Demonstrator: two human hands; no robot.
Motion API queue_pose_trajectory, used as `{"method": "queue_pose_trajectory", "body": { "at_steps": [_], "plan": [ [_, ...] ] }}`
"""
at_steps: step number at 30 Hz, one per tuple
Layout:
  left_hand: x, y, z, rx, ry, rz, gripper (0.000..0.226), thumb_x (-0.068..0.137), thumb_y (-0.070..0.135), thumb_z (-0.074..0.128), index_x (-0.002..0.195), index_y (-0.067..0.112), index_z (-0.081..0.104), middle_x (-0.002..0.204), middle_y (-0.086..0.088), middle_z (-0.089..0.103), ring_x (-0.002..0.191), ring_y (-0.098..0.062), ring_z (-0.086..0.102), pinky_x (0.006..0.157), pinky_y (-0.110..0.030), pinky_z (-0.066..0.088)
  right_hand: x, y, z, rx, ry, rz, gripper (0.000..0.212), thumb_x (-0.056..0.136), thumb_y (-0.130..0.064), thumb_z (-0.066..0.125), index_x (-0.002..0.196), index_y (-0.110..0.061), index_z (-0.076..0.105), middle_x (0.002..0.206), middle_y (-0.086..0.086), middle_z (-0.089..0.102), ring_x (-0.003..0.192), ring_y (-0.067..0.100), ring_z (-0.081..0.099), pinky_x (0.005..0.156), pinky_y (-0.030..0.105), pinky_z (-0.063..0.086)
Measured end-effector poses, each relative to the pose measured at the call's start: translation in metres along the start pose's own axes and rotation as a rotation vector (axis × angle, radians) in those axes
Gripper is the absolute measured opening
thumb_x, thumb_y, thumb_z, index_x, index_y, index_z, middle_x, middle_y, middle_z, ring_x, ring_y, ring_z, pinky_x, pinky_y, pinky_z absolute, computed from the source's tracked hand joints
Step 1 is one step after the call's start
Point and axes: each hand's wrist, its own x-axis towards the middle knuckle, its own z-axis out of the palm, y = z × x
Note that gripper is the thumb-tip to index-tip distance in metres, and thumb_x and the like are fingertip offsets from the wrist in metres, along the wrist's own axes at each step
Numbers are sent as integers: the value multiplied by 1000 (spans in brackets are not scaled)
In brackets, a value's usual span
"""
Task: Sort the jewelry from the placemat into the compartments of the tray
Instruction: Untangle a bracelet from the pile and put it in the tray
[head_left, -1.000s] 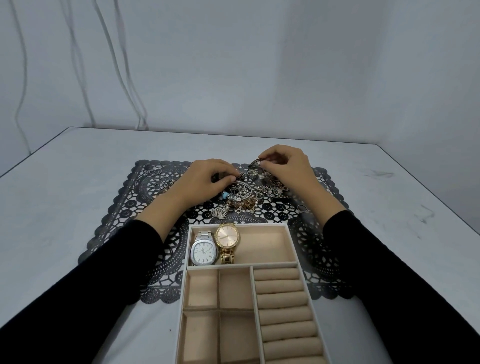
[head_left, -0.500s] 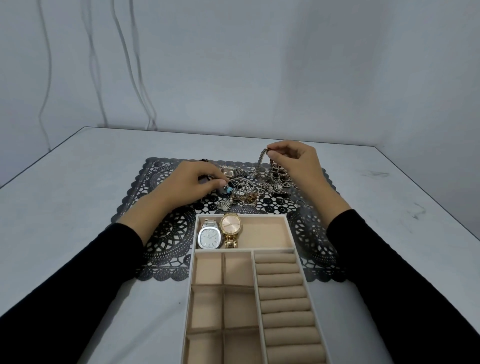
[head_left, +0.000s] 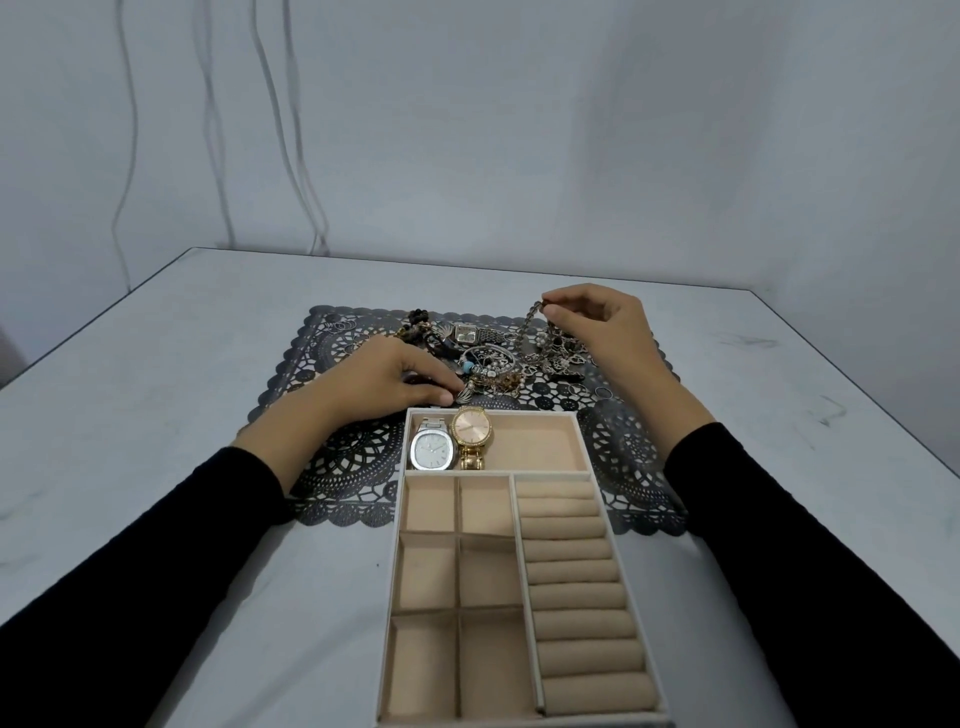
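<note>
A beaded chain is pinched between thumb and fingertips of the raised right hand. The jewelry pile below it is pressed by the left hand, fingers loosely curled; nothing is visibly gripped.

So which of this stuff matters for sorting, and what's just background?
Job:
beige compartment tray
black lace placemat
tangled jewelry pile
beaded chain pinched in right hand
left hand

Background:
grey table
wall cables

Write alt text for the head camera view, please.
The right hand lifts a chain from a jewelry pile on a black lace placemat, while the left hand rests on the pile. A beige tray holds two watches.
</note>
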Motion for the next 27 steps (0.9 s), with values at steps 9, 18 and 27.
{"method": "queue_pose_trajectory", "body": {
  "at_steps": [9,18,27],
  "plan": [
    [2,-2,1,75,8,59,20,82,25,77,102,26,77,103,18,71,100,6,63,92,-22,50,1,2,0,-11,-8,8,16,82,-13,74,99,-13,74,94,3,74,88,9,67,85,19,53],
    [2,-3,4,-36,118,-25,14,88,27,71,101,24,73,100,12,74,97,-6,67,91,-37,53,1,3,-1,-8,-12,17,16,82,-13,74,98,-14,74,95,3,74,90,12,67,87,23,53],
    [11,-4,8,-86,336,-57,19,93,25,64,111,23,71,91,14,73,84,-7,69,76,-28,56,-1,1,3,-2,-29,19,15,82,-13,74,96,-15,73,91,0,74,85,7,67,83,19,53]
  ]
}}
